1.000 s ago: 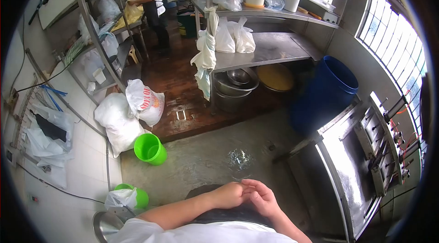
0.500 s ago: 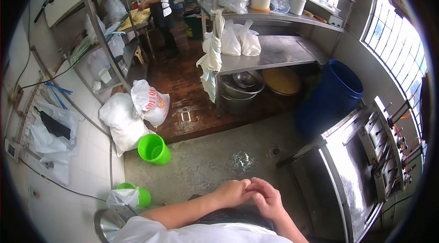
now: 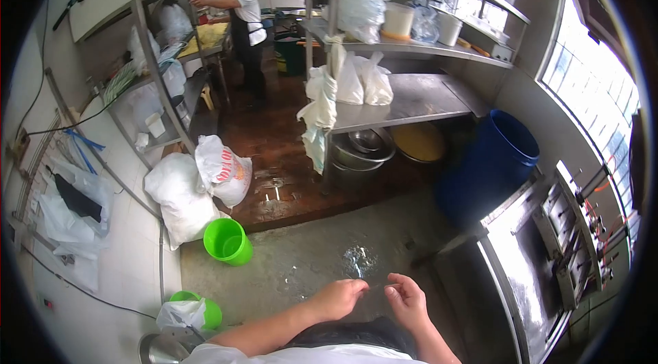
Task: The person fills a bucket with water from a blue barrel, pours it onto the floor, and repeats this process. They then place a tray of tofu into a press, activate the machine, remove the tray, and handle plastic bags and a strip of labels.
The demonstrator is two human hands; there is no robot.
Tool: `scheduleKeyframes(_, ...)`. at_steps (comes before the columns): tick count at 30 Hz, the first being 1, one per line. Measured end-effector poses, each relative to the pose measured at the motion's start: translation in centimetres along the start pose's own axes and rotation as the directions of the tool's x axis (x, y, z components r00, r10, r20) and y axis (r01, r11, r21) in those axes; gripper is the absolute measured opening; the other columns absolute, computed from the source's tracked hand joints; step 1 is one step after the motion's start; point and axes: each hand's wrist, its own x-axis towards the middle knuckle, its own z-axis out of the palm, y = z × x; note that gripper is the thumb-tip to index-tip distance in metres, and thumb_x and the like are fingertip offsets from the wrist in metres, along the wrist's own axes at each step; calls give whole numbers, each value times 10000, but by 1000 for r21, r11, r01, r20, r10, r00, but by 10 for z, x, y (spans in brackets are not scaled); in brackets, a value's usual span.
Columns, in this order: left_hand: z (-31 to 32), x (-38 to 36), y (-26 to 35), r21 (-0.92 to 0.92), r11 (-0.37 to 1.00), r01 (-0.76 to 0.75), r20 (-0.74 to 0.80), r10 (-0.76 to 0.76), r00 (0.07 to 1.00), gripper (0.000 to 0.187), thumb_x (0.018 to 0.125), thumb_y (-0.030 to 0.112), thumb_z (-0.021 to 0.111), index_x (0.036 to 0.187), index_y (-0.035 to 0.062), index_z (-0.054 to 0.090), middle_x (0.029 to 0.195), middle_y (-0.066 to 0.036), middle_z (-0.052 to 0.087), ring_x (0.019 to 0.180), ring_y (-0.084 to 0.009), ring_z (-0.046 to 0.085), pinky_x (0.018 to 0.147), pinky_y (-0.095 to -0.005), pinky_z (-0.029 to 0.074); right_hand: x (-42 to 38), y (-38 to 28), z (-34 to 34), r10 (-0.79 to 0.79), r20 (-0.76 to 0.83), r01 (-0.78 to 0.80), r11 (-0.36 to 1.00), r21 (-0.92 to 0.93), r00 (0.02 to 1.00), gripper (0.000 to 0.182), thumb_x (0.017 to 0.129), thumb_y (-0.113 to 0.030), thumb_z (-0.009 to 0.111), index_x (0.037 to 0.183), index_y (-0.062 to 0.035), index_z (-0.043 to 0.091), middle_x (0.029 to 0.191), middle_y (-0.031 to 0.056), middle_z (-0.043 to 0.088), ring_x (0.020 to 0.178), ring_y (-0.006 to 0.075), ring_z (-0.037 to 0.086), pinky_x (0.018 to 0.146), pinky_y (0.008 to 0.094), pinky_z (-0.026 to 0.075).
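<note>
Hands: left hand (image 3: 336,299) and right hand (image 3: 409,304) held apart at waist height, with a narrow gap between. Left fingers curled inward, tips drawn together; cannot tell whether anything small is pinched. Right fingers loosely bent, thumb separated from them. Nearest thing: dark garment (image 3: 349,338), directly below both hands, under the hem of the white shirt (image 3: 322,356).

Beyond the hands: grey floor (image 3: 308,240) with a shiny patch. To the left, a green bucket (image 3: 238,247) upright beside white sacks (image 3: 177,203); nearer, a second green bucket (image 3: 214,312) with white plastic over its rim. Metal vessel (image 3: 161,352) at lower left, partly cut off.

To the right, metal equipment (image 3: 510,261); behind it, a blue drum (image 3: 483,175).

Farther off: metal surface (image 3: 425,96) carrying white bags (image 3: 373,84), nested metal bowls (image 3: 367,147) beneath. Co-worker (image 3: 248,38) at upper left, one arm extended toward the shelving (image 3: 147,35).
</note>
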Motion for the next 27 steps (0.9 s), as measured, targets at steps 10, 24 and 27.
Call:
scheduleKeyframes(10,-99,-30,-36,291,931,222,106,-262,959,270,1047,236,629,1164,-4,674,1084,-204,737,1000,-373,717,874,-452,572,53,-65,85,-276,205,328,897,-296,939,425,929,-213,782,1278,12,692,1160,200,738,1006,318,740,877,400,604)
scheduleKeyframes(24,-145,-5,-112,36,977,208,-113,-203,973,186,941,137,699,896,8,573,945,-196,656,926,-424,646,790,-497,508,161,-46,108,-219,357,321,912,-257,908,466,921,-236,798,1304,2,679,1330,206,669,1041,328,726,908,409,600)
scheduleKeyframes(27,-154,27,-126,98,975,200,-145,-185,972,180,948,163,703,927,18,599,951,-190,666,934,-423,649,792,-496,515,215,-39,103,-210,381,314,919,-237,901,475,929,-247,789,1316,2,671,1347,208,659,1048,334,724,917,415,599)
